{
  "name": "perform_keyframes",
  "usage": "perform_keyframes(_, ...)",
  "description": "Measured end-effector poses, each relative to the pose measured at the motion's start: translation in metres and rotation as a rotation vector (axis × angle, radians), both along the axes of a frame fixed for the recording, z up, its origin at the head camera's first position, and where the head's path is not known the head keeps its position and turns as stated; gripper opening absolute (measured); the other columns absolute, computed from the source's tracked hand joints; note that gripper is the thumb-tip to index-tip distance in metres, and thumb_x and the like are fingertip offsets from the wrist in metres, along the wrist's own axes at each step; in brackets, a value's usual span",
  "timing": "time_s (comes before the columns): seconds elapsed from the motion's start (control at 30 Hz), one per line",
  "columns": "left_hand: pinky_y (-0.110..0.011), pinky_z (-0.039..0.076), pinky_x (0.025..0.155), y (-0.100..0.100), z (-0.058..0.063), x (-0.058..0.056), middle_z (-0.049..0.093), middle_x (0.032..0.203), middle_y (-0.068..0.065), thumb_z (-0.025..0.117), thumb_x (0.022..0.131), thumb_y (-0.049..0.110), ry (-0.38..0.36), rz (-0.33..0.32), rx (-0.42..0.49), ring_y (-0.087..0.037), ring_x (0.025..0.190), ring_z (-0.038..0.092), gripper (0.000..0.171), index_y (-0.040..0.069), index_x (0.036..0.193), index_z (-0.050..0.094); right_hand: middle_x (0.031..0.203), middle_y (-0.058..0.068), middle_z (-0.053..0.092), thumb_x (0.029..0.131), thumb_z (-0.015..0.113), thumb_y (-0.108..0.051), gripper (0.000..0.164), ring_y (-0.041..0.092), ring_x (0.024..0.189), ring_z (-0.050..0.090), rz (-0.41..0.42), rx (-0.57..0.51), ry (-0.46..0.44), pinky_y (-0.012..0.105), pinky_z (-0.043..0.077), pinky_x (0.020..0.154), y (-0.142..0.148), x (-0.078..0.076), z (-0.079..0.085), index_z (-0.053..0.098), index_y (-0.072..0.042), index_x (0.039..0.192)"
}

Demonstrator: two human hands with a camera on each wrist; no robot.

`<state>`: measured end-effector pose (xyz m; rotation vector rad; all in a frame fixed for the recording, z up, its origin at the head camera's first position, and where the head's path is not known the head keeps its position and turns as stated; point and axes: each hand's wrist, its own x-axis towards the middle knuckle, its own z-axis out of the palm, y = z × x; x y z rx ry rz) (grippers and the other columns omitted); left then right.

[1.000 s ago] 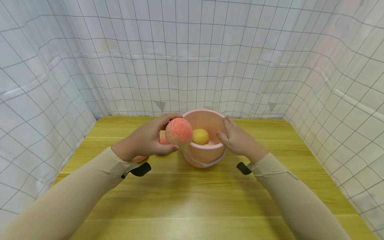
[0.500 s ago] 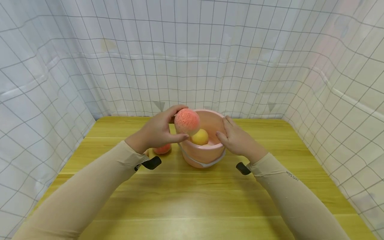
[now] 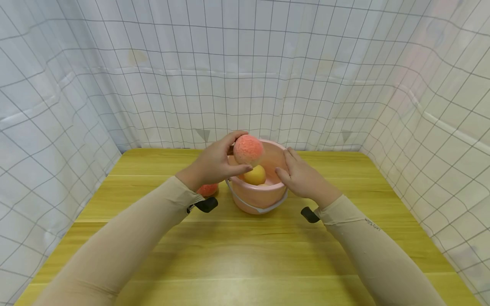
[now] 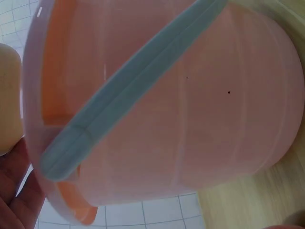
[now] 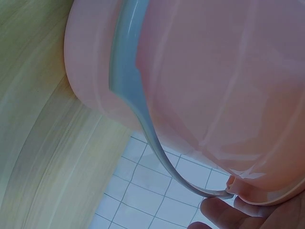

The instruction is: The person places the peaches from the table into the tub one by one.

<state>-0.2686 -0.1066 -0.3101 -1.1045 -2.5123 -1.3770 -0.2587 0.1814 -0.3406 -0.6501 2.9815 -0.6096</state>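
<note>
My left hand [image 3: 214,163] holds a red-and-cream peach [image 3: 249,148] with a rough skin, thumb below and fingers behind it. The peach is over the left side of a pink bucket [image 3: 254,196]; in the left wrist view its cream side [image 4: 8,95] shows beside the rim. Gripping the bucket's right rim is my right hand [image 3: 306,176], with the thumb over the inside. A yellow round fruit [image 3: 255,175] lies in the bucket, with a bit of something paler below it. Another peach [image 3: 208,190] rests on the table, partly hidden by my left wrist.
The bucket's grey handle [image 3: 264,210] hangs down across its front, and in the right wrist view the handle [image 5: 127,57] curves to the rim. Beneath is a wood-grain table [image 3: 245,255]. White gridded curtains [image 3: 245,85] enclose the back and both sides.
My left hand has carried the peach right and away from me, from beside the bucket to over its opening. My right hand and the bucket have stayed almost still.
</note>
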Motion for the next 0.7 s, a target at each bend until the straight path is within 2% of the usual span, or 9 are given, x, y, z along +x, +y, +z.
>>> perform_keyframes(0.23,-0.045,0.057,0.105,0.008,-0.006,-0.007,0.056,0.146,-0.007,0.085,0.090,0.026,-0.041,-0.006,0.022,-0.023,0.129,0.065,0.079,0.011,0.155,0.041,0.175,0.027,0.004,0.111,0.040,-0.046,0.082,0.045,0.161,0.017,-0.004,-0.013,-0.004,0.059,0.022,0.130,-0.001,0.000,0.000,0.007,0.005,0.166)
perform_keyframes(0.7,-0.044,0.053,0.111,0.016,-0.010,-0.011,0.054,0.151,-0.009,0.085,0.090,0.029,-0.078,0.016,-0.001,-0.025,0.134,0.062,0.089,0.008,0.161,0.035,0.176,0.026,0.003,0.111,0.037,-0.050,0.084,0.045,0.161,0.017,0.001,-0.012,-0.005,0.059,0.023,0.129,0.000,0.001,0.000,0.007,0.004,0.167)
